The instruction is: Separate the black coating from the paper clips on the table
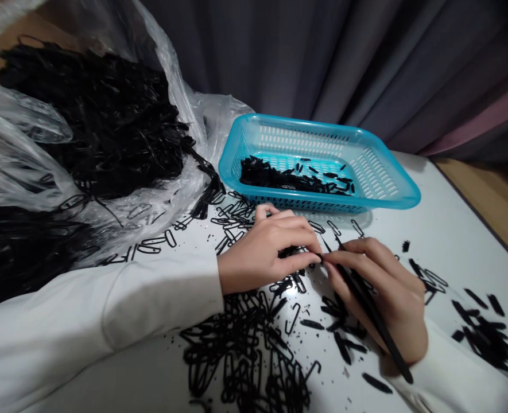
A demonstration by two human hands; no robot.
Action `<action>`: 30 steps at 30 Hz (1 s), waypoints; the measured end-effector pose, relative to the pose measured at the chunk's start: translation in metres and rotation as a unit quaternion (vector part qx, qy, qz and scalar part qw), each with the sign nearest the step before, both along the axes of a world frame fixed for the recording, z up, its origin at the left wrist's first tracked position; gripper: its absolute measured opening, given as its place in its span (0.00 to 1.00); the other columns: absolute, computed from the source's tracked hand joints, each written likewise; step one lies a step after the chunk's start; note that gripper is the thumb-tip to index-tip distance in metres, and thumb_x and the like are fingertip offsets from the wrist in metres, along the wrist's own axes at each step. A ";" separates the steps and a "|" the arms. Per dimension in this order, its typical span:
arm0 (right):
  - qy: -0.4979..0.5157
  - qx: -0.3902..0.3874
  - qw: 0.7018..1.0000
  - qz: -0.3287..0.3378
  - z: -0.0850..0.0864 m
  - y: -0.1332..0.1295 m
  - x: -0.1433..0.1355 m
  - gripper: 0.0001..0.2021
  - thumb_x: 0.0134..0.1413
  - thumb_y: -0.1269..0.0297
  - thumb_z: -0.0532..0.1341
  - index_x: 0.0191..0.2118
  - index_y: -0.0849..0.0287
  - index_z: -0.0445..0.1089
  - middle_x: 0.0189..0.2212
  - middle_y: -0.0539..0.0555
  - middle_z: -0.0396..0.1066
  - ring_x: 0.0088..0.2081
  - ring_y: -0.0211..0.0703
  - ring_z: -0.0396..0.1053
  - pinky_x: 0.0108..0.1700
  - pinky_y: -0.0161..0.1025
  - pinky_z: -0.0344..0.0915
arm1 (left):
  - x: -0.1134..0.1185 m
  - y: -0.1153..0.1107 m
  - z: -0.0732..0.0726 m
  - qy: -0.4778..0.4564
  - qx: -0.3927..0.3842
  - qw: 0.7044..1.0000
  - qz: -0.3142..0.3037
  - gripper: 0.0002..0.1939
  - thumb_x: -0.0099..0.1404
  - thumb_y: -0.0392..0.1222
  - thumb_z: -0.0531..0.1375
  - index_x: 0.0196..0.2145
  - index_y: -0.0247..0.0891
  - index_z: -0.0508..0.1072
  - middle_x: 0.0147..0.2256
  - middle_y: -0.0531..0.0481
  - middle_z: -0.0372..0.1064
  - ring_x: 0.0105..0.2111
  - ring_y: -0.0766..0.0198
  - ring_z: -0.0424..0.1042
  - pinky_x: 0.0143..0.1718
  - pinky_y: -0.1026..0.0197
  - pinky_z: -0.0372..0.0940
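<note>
My left hand is closed, thumb and forefinger pinching a small black piece, most of which the fingertips hide. My right hand holds black tweezers slantwise, their thin tips pointing away from me and their back end lying over the palm. Its thumb and forefinger meet the left fingertips at the same small piece. Under and in front of the hands lie many thin black loops shaped like long clips. Short flat black pieces are scattered below my right hand.
A blue perforated basket stands beyond my hands, with small black pieces inside. Clear plastic bags full of tangled black strips fill the left. Another pile of black pieces lies at the right on the white table. A grey curtain hangs behind.
</note>
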State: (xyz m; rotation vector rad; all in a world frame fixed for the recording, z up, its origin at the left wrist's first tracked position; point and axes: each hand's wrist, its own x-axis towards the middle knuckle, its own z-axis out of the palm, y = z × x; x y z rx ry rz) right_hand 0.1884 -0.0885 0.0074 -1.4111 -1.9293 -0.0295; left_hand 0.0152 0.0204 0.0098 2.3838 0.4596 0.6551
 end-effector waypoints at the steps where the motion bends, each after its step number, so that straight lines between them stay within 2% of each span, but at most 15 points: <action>1: -0.003 0.002 1.000 0.000 0.000 0.000 0.000 0.07 0.56 0.73 0.61 0.40 0.57 0.70 0.33 0.53 0.66 0.35 0.40 0.66 0.37 0.39 0.64 | 0.000 0.000 0.000 0.001 0.000 1.000 -0.001 0.06 0.67 0.41 0.57 0.34 0.41 0.73 0.37 0.56 0.74 0.42 0.64 0.68 0.47 0.56 0.45; 10: -0.040 0.023 0.999 0.006 -0.001 0.002 0.000 0.06 0.53 0.75 0.62 0.37 0.60 0.68 0.31 0.53 0.65 0.33 0.40 0.64 0.37 0.39 0.63 | 0.001 -0.001 0.000 -0.005 0.004 1.000 -0.003 0.05 0.67 0.41 0.58 0.34 0.41 0.73 0.37 0.57 0.74 0.41 0.65 0.68 0.47 0.57 0.44; 22: -0.040 0.018 0.999 0.004 0.001 0.003 -0.002 0.06 0.54 0.75 0.61 0.36 0.58 0.66 0.30 0.52 0.64 0.32 0.40 0.62 0.35 0.39 0.61 | 0.001 -0.002 0.001 -0.002 -0.007 1.000 -0.011 0.05 0.66 0.41 0.59 0.33 0.41 0.73 0.37 0.56 0.74 0.41 0.64 0.68 0.47 0.56 0.44; 30: -0.010 -0.005 1.000 -0.022 0.005 0.005 -0.003 0.04 0.55 0.74 0.59 0.34 0.57 0.65 0.29 0.51 0.63 0.31 0.39 0.63 0.34 0.38 0.62 | 0.001 -0.002 0.004 -0.037 -0.047 0.998 0.023 0.04 0.65 0.40 0.59 0.33 0.41 0.74 0.36 0.55 0.74 0.41 0.63 0.70 0.47 0.55 0.48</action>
